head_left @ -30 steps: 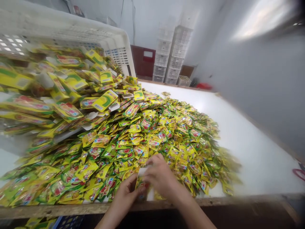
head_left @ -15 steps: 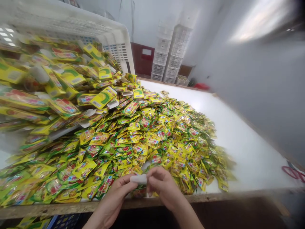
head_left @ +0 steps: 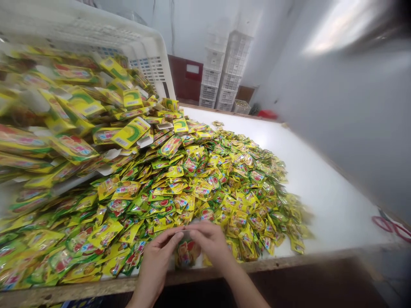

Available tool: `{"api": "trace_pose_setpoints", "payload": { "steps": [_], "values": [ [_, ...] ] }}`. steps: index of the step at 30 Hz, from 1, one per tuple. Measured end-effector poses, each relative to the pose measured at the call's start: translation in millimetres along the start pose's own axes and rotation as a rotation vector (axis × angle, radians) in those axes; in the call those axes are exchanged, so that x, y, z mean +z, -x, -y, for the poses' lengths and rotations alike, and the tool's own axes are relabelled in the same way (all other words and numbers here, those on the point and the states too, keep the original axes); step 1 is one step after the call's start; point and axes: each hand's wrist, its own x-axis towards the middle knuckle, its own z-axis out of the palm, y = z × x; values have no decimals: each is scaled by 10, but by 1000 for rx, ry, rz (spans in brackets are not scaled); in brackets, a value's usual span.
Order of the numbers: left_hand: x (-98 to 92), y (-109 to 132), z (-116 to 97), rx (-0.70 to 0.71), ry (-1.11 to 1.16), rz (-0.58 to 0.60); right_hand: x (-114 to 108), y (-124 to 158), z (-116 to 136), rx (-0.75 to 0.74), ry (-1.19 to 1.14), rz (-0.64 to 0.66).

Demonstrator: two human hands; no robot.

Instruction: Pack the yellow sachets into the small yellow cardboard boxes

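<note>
Close to the table's front edge, both hands grip a small printed carton with red fruit on its face. My left hand has its thumb and fingers pressed at the carton's top left. Opposite it, my right hand pinches the top right corner, and the thumbs almost meet along the upper edge. Fingers cover much of the carton, so its flap barely shows. Directly behind and around the hands lies a big heap of yellow and green candy sachets.
A white plastic crate, tipped toward the heap, spills many yellow cartons. Red-handled scissors lie at the right of the white table. Stacked white crates stand against the far wall, near a dark red panel.
The white flap that stood out between my hands is now folded down or turned out of sight. My right hand has come closer to the left, and the carton's printed face shows more.
</note>
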Motion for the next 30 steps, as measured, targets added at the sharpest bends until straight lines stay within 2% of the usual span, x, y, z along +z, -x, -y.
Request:
{"api": "trace_pose_setpoints", "payload": {
  "steps": [3,6,10,13,18,22,24,26,27,30],
  "values": [
    [12,-48,11,33,-54,-43,12,-40,-26,135,-137,-8],
    [0,-59,-75,29,-69,13,66,-59,-84,228,-247,-16],
    [-58,-100,-152,52,-126,131,112,-74,-127,239,-279,-40],
    [-119,-142,-114,169,-200,190,85,-58,-105,158,-239,-59],
    [-243,-123,44,388,-312,206,74,76,-128,-103,-12,-101],
    [-293,-59,163,440,-337,256,155,257,-232,-300,167,-148],
    [-262,-47,189,456,-372,286,117,302,-256,-359,245,-112],
    [-209,-54,179,470,-451,316,-25,272,-243,-385,350,-106],
    [-188,-58,161,472,-490,322,-130,226,-226,-385,430,-150],
    [-237,-19,53,394,-465,231,-487,13,-182,-300,782,-414]
  ]
}}
